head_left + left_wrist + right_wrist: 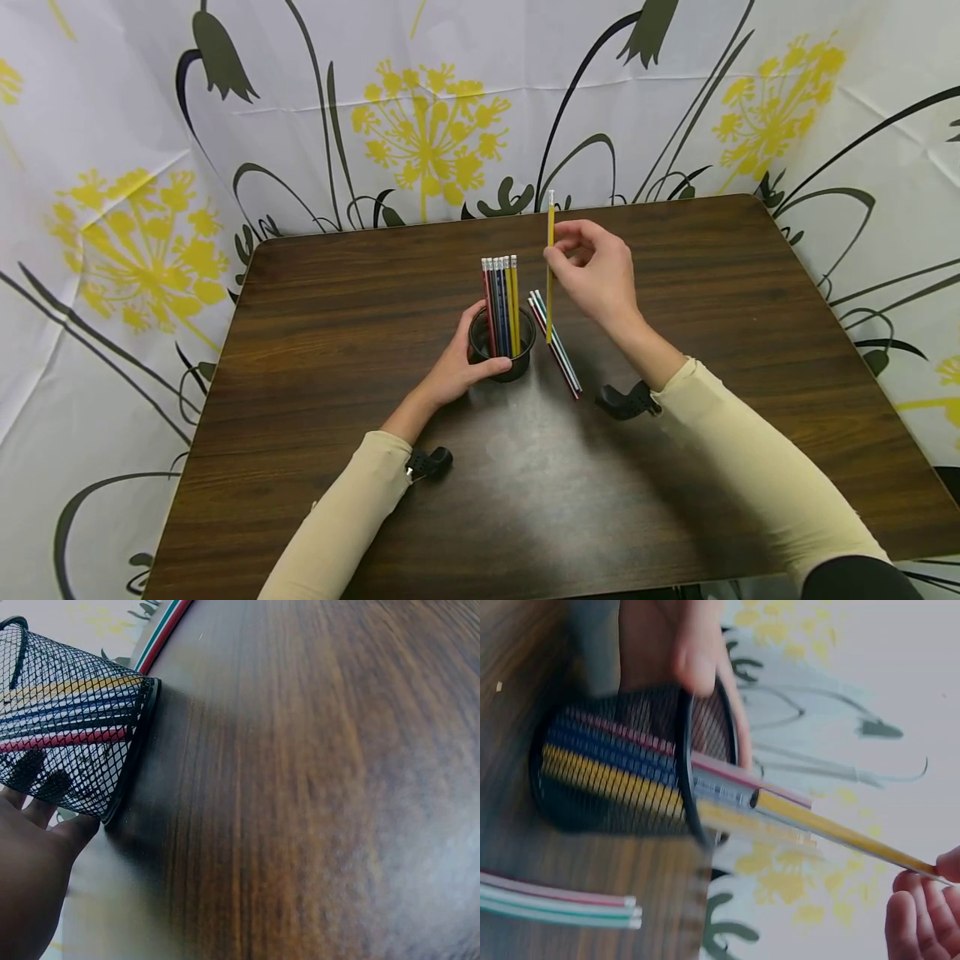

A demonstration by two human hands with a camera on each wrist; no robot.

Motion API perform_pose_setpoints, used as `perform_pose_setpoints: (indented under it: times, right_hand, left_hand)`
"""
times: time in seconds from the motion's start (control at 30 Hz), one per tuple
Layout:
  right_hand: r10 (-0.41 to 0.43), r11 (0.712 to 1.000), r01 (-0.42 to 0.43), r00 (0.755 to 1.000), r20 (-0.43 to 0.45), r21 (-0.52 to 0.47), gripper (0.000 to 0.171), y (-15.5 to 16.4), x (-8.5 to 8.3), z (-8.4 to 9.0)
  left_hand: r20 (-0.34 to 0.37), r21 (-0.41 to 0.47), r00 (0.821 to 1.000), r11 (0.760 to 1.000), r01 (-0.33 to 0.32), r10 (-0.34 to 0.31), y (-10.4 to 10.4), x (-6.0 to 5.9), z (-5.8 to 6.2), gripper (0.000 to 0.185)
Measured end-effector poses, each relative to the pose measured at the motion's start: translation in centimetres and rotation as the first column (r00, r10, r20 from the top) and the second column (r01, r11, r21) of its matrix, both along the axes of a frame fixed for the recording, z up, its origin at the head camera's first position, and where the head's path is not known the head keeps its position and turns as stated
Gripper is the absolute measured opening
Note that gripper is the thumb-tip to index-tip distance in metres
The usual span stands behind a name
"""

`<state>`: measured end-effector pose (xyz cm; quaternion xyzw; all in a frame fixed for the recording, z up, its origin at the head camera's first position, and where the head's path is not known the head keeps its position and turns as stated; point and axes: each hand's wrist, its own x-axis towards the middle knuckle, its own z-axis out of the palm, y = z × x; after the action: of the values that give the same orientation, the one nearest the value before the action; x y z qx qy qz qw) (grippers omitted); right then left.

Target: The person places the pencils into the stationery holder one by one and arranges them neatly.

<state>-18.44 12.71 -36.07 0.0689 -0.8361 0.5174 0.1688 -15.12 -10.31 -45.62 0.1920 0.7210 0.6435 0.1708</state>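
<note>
A black mesh pencil cup stands on the table, with my left hand wrapped round its left side and the thumb at the front rim. Several pencils in red, dark blue and yellow lean inside it, their eraser ends up. To the right of the cup, my right hand pinches a yellow pencil near its upper part, eraser end up. The held yellow pencil overlaps the cup's pencils in the right wrist view. Beside the cup lie a few loose pencils, red, white and green.
The dark wooden table reaches back to a white curtain with yellow and grey-green flower prints. A black wrist-worn device sits at the right cuff, and another black device at the left cuff.
</note>
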Motion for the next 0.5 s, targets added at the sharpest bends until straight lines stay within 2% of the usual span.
perform_pose_setpoints:
  times: [0.1, 0.23, 0.47, 0.5]
  right_hand:
    - [0.058, 0.997, -0.061, 0.996, -0.070, -0.040, 0.025, -1.2, 0.6, 0.4]
    - [0.122, 0.992, -0.125, 0.987, -0.103, -0.016, 0.027, -2.7, 1.3, 0.1]
    - [0.218, 0.975, -0.212, 0.970, -0.103, 0.069, 0.027, -4.3, 2.1, -1.4]
    - [0.230, 0.972, -0.223, 0.968, -0.101, 0.077, 0.026, -4.5, 2.2, -1.6]
  left_hand:
    - [-0.002, 0.010, 1.000, 1.000, 0.004, -0.004, 0.0, 0.0, 0.1, 0.088]
    - [-0.003, 0.015, 1.000, 1.000, 0.007, -0.007, -0.1, 0.0, -0.1, 0.087]
    - [-0.044, -0.008, 0.999, 1.000, 0.006, -0.007, -0.3, -0.9, -2.5, 0.087]
    - [-0.044, -0.011, 0.999, 1.000, 0.008, -0.009, -0.2, -1.0, -2.5, 0.087]
